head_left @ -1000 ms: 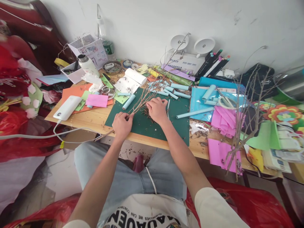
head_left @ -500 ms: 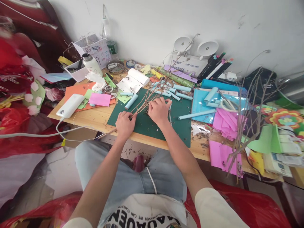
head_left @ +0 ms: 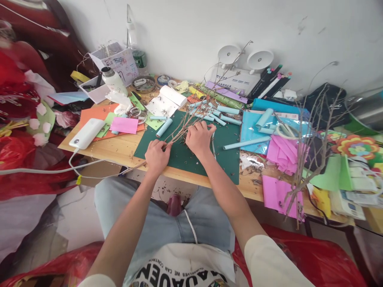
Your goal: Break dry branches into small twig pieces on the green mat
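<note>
My left hand (head_left: pixel 157 156) is closed around the lower stem of a dry, branching twig (head_left: pixel 181 130) that slants away over the green cutting mat (head_left: pixel 221 167). The stem's end sticks out past my wrist at the table edge. Farther along the twig, my right hand (head_left: pixel 198 137) is closed with its fingers curled down at the branches; the fingertips are hidden. Rolled light-blue paper tubes (head_left: pixel 229 109) lie beyond the twig, and one blue tube (head_left: pixel 164 128) rests on the mat just past my left hand. Crumbled dry bits are scattered over the mat.
A white power bank (head_left: pixel 86 134) with a cable sits at the left, near a white bottle (head_left: pixel 114 81). To the right are scissors (head_left: pixel 285 130) on a blue packet, pink paper (head_left: pixel 283 195) and another bundle of dry branches (head_left: pixel 311 175) overhanging the table edge. Markers (head_left: pixel 266 85) lean by the wall.
The view has shifted very slightly. Both hands stay in nearly the same place on the twig, with no other clear change.
</note>
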A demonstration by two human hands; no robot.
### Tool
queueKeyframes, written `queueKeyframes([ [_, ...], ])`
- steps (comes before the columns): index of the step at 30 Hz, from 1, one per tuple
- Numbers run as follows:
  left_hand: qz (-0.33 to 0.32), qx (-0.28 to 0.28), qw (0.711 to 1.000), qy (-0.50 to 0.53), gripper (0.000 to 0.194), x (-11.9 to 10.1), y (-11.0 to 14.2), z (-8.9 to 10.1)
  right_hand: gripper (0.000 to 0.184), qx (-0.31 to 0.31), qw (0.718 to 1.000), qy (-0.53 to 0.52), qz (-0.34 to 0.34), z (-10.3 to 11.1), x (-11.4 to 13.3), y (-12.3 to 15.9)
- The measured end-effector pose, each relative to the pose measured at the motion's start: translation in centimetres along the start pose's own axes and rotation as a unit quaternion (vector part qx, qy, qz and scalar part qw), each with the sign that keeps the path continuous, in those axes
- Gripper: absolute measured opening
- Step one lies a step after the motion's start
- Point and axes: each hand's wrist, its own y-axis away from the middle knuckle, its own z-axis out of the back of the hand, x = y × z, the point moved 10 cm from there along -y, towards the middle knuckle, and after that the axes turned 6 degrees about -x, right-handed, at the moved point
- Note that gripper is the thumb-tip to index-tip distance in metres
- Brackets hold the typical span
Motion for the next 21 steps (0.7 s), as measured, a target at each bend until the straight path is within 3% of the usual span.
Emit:
queueKeyframes([
  [8, -0.004, -0.006, 1.000, 0.011, 0.029, -0.2, 0.1, 0.3, 0.030, -0.005, 0.999, 0.015, -0.040, -0.2, -0.3, 0.3],
  [16, 0.028, -0.024, 0.999, 0.003, 0.032, 0.5, -0.1, 0.6, 0.026, -0.024, 0.999, -0.030, -0.016, 0.4, -0.5, 0.5],
  [21, 0.040, -0.023, 0.999, 0.013, 0.030, 0.9, -0.2, 0.5, 0.023, -0.001, 0.997, -0.073, 0.002, 0.1, -0.6, 0.5],
])
